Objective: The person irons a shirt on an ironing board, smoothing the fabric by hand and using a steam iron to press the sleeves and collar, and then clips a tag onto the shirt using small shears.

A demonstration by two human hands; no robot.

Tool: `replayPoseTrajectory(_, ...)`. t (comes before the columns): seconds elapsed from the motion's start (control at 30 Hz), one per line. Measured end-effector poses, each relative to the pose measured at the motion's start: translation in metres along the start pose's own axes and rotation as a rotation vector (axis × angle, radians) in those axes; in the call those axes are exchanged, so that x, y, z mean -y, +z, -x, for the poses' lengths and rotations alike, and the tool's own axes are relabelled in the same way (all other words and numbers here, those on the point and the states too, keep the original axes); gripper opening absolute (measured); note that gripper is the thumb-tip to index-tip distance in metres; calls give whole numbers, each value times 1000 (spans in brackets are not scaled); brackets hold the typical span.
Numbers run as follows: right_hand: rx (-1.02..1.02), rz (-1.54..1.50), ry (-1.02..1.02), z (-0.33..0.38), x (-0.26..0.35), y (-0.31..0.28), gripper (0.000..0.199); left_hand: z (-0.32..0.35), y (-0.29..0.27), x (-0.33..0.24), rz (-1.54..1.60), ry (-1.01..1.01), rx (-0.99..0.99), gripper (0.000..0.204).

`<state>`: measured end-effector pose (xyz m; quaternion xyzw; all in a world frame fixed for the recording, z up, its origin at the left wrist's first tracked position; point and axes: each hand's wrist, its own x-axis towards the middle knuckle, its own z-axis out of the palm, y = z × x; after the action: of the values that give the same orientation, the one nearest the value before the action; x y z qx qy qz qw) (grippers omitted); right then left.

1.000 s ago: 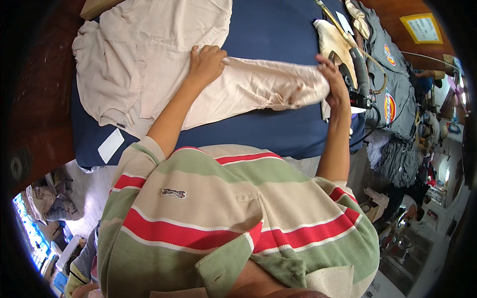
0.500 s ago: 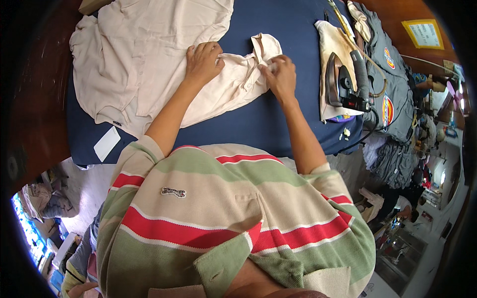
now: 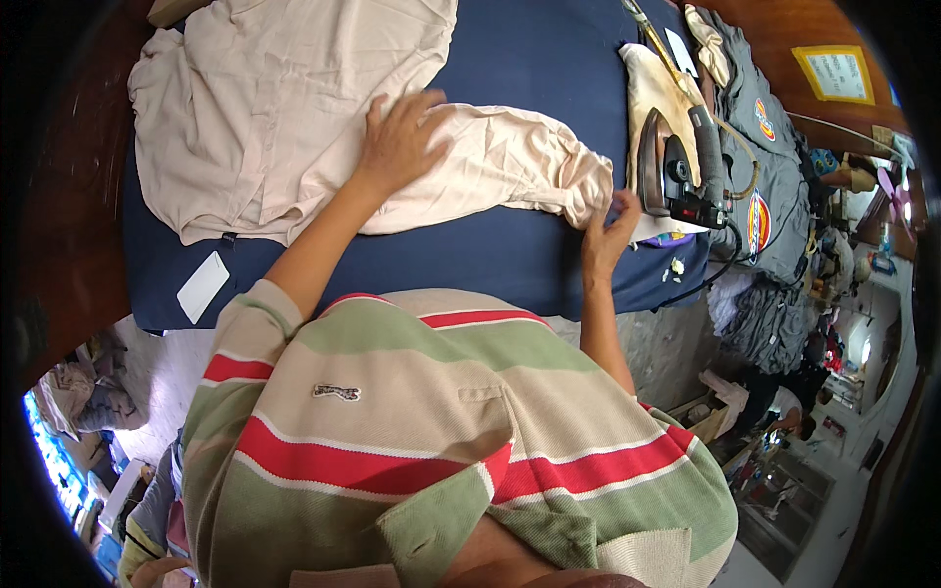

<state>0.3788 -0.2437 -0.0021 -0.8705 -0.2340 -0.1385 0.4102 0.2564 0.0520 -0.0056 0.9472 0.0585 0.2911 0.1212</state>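
Note:
A light beige shirt (image 3: pixel 260 118) lies on a dark blue cloth, one sleeve (image 3: pixel 490 157) stretched to the right. My left hand (image 3: pixel 400 147) is over the top of that sleeve, fingers spread and slightly blurred. At the sleeve's gathered far-right end, my right hand (image 3: pixel 608 240) has its thumb and fingers closed at the cuff edge; part of the grip is hard to make out. An iron (image 3: pixel 676 171) with a wrapped grey handle rests just beyond my right hand, on a scorched beige pad (image 3: pixel 647 78).
The blue-covered table (image 3: pixel 529 49) has a white card (image 3: pixel 203 286) near its front left corner. White scraps (image 3: pixel 676 267) lie near the iron's dark cord (image 3: pixel 701 284). Grey garments (image 3: pixel 774 186) with round patches are piled at the right. Beyond them, people work among clothes.
My right hand has moved right and nearer me, drawing the folded-up sleeve end out along the cloth. My left hand has spread its fingers and shifted slightly right.

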Motion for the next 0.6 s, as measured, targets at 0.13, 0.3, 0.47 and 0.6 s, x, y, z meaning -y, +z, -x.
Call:
replayPoseTrajectory(0.13,138,-25,-30,-59,27,13,29,38,-41,-34,154,190,305,33)
replayPoseTrajectory(0.3,521,354,-233,-108,9,53,24,75,-36,-22,-3,224,368,19)
replayPoseTrajectory(0.47,702,167,-56,-107,18,43,21,102,-70,-12,132,251,429,14)
replayPoseTrajectory(0.6,758,106,92,-100,12,39,23,57,-68,-1,170,219,412,22)
